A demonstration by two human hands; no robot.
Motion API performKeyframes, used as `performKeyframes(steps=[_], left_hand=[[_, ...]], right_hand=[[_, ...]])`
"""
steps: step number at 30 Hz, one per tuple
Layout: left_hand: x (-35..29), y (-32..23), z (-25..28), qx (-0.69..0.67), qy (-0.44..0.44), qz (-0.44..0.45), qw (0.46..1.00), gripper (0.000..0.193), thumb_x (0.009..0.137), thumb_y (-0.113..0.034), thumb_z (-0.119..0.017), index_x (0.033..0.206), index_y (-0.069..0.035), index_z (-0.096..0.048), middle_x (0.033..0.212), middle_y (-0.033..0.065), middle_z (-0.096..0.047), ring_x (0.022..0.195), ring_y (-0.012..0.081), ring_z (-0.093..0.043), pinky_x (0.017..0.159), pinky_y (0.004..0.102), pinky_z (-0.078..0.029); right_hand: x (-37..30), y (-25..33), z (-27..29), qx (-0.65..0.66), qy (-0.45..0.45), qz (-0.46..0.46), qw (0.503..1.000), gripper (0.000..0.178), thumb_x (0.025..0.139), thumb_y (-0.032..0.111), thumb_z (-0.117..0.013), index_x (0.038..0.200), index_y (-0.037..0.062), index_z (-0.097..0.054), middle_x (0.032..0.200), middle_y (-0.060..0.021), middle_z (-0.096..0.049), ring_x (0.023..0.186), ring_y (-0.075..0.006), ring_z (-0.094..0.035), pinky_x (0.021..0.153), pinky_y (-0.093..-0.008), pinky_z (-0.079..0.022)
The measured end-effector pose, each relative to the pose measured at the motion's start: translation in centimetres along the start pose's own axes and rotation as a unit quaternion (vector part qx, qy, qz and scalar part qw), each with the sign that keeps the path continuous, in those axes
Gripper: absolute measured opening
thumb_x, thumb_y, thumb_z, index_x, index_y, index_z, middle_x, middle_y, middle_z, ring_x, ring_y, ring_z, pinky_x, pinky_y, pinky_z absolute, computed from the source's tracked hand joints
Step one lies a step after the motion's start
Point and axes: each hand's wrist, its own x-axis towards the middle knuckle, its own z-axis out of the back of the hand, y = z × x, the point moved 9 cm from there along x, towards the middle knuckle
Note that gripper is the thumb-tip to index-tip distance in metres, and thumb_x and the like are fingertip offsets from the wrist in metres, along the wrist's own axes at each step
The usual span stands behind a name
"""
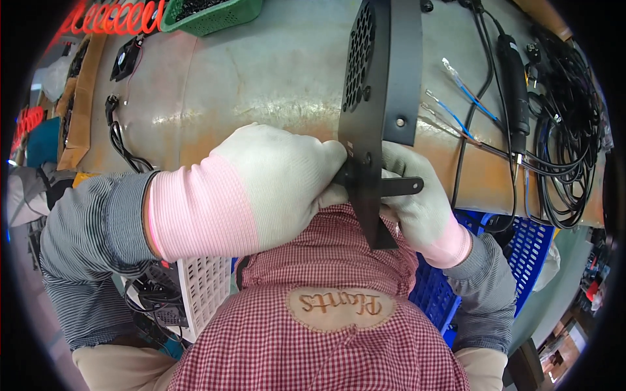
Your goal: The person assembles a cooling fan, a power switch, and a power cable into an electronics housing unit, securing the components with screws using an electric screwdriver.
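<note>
A black sheet-metal panel [375,98], bent along its length and pierced with a round honeycomb grille, stands on edge in front of me, its lower end over my lap. My left hand [287,176], in a white glove with a pink cuff, pinches the panel's left face near its lower part. Behind the panel, partly hidden by it, my gloved right hand [417,202] is closed around the right side. A narrow black tab with a small hole [403,187] sticks out across the right hand. Whether a small part sits in my left fingertips is hidden.
Coiled black cables [567,150] and a black electric screwdriver [515,91] lie at the right. Wires with bare terminals [466,98] rest beside them. Further left are a small fan [125,60], a plug cord [114,127] and a green basket [215,16]. Blue [528,251] and white [207,287] crates flank my lap.
</note>
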Motion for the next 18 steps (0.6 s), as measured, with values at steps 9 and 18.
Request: performKeyframes(steps=[9, 18], left_hand=[[0.1, 0.1, -1.4, 0.210, -0.061, 0.034, 0.975, 0.028, 0.088, -0.031, -0.061, 0.090, -0.003, -0.056, 0.075, 0.0130, -0.065, 0.073, 0.0312, -0.068, 0.061, 0.0429, -0.053], [-1.7, 1.0, 0.3, -0.059, -0.180, 0.051, 0.981, 0.027, 0.083, -0.025, -0.065, 0.097, -0.004, -0.059, 0.082, 0.0168, -0.063, 0.078, 0.0384, -0.062, 0.065, 0.0444, -0.050]], right_hand=[[-0.4, 0.7, -0.5, 0.074, 0.020, -0.065, 0.995, 0.020, 0.094, 0.018, -0.060, 0.084, 0.0008, -0.057, 0.070, 0.0048, -0.051, 0.067, -0.0022, -0.045, 0.058, -0.0200, -0.039], [-1.7, 3.0, 1.1, -0.311, -0.037, 0.175, 0.933, 0.025, 0.086, 0.018, -0.062, 0.105, 0.0005, -0.062, 0.090, -0.0169, -0.063, 0.084, -0.0308, -0.062, 0.076, -0.0359, -0.049]])
